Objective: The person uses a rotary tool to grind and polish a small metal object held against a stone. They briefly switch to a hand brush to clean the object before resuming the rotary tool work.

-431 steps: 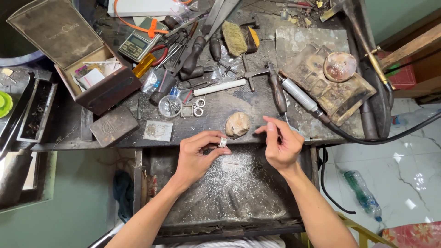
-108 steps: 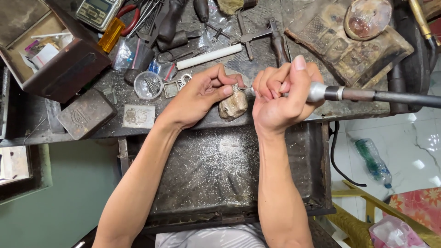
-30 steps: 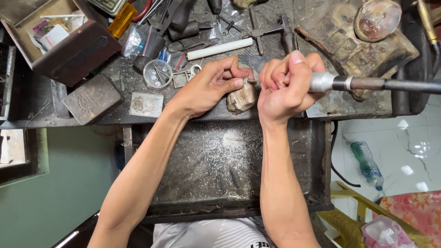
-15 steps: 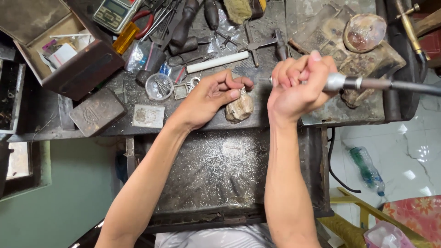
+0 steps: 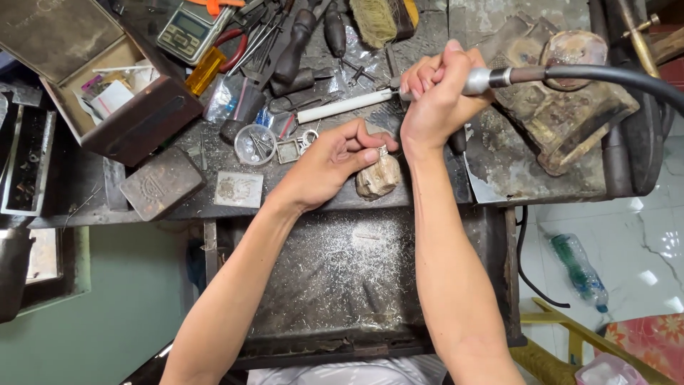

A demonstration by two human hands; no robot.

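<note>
- Fingers: left hand [image 5: 335,160] pinches a small metal piece [image 5: 382,151] on the wooden peg [image 5: 378,177], mid-bench; right hand [image 5: 433,100] clenched round the rotary tool [image 5: 491,77], lifted off
- Step: pause in grinding; next needs the tip lowered accurately onto the piece

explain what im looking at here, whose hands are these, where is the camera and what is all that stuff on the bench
The one picture comes from a camera worn on a person's head, looking down at their own two bare hands over a dark, cluttered workbench. The left hand pinches a small silvery metal piece against a worn wooden peg. The right hand grips a metal rotary handpiece on a black flexible hose, lifted a little away from the piece. Around them lie an open brown box, a small digital scale, dark-handled hand tools and a white rod. Below, a tray dusted with pale filings.
</note>
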